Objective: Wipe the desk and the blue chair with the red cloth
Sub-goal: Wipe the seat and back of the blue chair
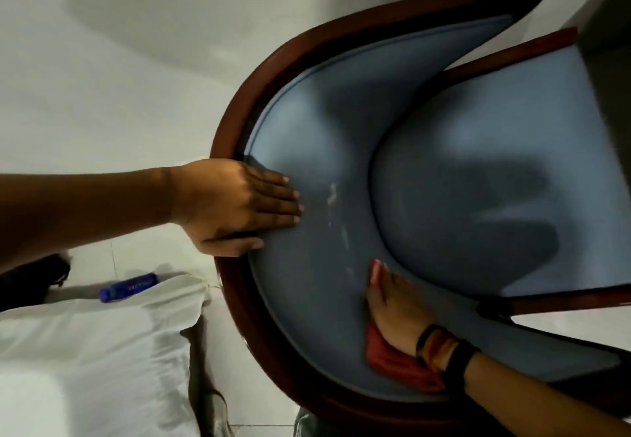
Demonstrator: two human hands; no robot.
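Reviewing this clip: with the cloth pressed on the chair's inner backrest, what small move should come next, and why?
Probably sweep the right hand and its red cloth up along the blue chair backrest toward the pale streaks. Those marks sit between the cloth and the left hand, which lies flat on the padding by the wooden rim, seemingly steadying the chair.
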